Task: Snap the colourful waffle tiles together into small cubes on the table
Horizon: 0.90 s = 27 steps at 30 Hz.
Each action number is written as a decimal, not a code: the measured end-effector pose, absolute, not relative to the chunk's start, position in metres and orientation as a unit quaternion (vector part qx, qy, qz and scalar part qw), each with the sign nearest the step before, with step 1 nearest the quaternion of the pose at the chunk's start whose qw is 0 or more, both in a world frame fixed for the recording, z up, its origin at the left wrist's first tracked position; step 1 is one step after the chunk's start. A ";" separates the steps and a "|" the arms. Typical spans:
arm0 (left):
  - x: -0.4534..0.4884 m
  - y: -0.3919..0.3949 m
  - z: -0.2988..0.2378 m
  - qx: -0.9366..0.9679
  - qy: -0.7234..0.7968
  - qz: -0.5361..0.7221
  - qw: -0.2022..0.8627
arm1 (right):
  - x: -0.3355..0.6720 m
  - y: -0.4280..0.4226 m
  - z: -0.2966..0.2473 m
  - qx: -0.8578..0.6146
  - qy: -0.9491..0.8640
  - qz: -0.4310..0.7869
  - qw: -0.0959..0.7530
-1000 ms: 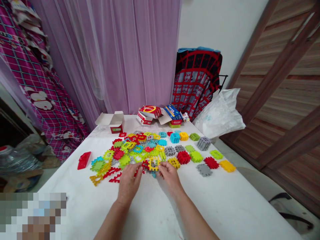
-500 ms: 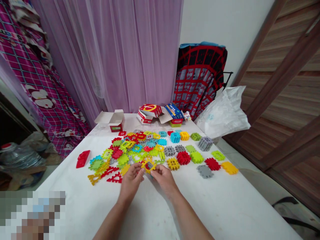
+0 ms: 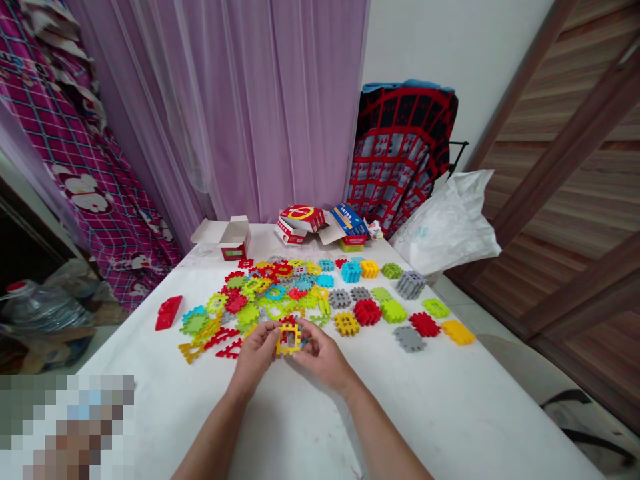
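Well, pixelated patch (image 3: 65, 427) hides lower left corner from us. Our left hand (image 3: 255, 357) and right hand (image 3: 324, 359) pinch yellow square open-frame plastic tile (image 3: 289, 339) by sides, fingers curled, above white table (image 3: 450, 400), beside coloured tile heap (image 3: 260, 293).

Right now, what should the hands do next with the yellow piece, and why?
Probably keep the yellow piece in the left hand and reach the right hand to the pile for a piece to slot into its notched edge. Both hands pinch it now; the pile lies just beyond them.
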<state>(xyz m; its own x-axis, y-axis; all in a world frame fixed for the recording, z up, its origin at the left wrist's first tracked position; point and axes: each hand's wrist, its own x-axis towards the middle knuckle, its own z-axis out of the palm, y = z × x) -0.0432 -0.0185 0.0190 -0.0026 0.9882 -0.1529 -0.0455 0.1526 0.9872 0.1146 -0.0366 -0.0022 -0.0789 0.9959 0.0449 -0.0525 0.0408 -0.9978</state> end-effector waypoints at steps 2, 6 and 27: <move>-0.043 -0.018 0.018 0.457 0.526 0.460 0.550 | 0.111 -0.040 0.002 -0.478 -0.540 0.485 0.494; -0.044 -0.019 0.018 0.463 0.514 0.457 0.559 | 0.106 -0.043 0.005 -0.529 -0.561 0.398 0.497; -0.042 -0.018 0.018 0.428 0.513 0.472 0.575 | 0.108 -0.044 -0.003 -0.598 -0.662 0.104 0.440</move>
<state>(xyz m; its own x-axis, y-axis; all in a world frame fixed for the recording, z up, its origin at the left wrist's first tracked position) -0.0420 -0.0182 0.0176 0.0274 0.9823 -0.1855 -0.1028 0.1874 0.9769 0.1080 -0.0440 -0.0031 0.1030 0.8828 0.4583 0.6997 0.2632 -0.6642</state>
